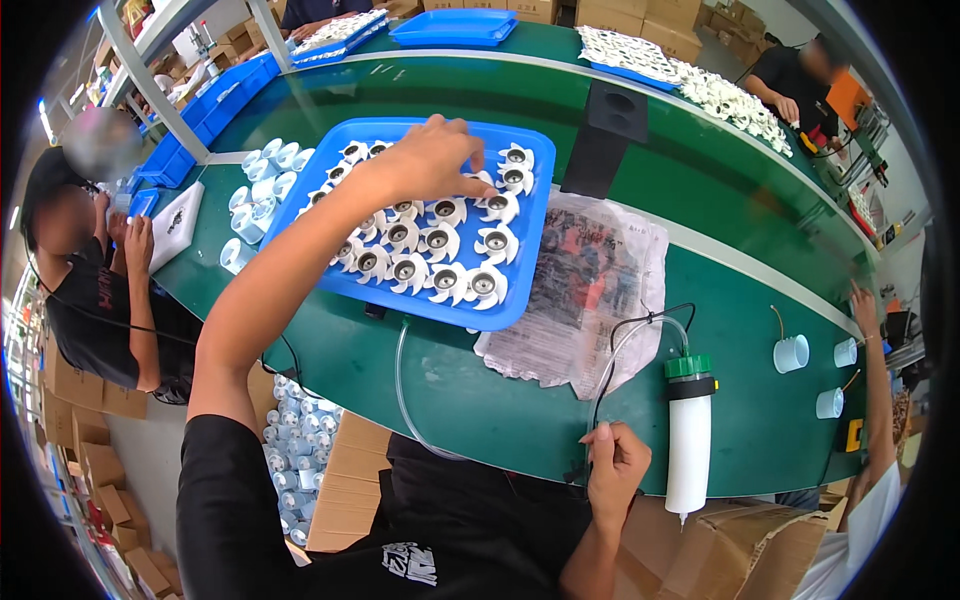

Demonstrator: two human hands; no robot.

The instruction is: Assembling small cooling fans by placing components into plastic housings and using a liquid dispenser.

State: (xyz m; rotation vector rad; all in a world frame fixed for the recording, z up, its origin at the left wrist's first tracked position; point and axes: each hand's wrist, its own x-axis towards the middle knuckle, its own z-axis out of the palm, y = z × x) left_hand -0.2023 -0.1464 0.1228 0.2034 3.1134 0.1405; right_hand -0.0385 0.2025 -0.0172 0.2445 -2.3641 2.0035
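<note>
My left hand point(432, 163) reaches over a blue tray point(535, 230), its thumb and fingers curled but apart. The thumb tip is at a white fan-shaped impeller near the tray's right side, partly hidden by my hand. Several similar impellers point(439, 241) with dark metal centres lie in rows in the tray; my forearm covers some. Low by the table's front edge, my right hand point(615, 468) is closed in a pinch. What it holds, if anything, is hard to make out; a thin dark cable hangs beside it. To its right is a white dispensing cartridge point(689, 440) with a green cap.
A stained sheet of paper point(590, 290) lies right of the tray, below a black block point(605, 135). Translucent cups point(262, 195) stand left of the tray; more fill a carton point(345, 480) below. Clear tubing point(402, 385) crosses the table edge. Other people work nearby.
</note>
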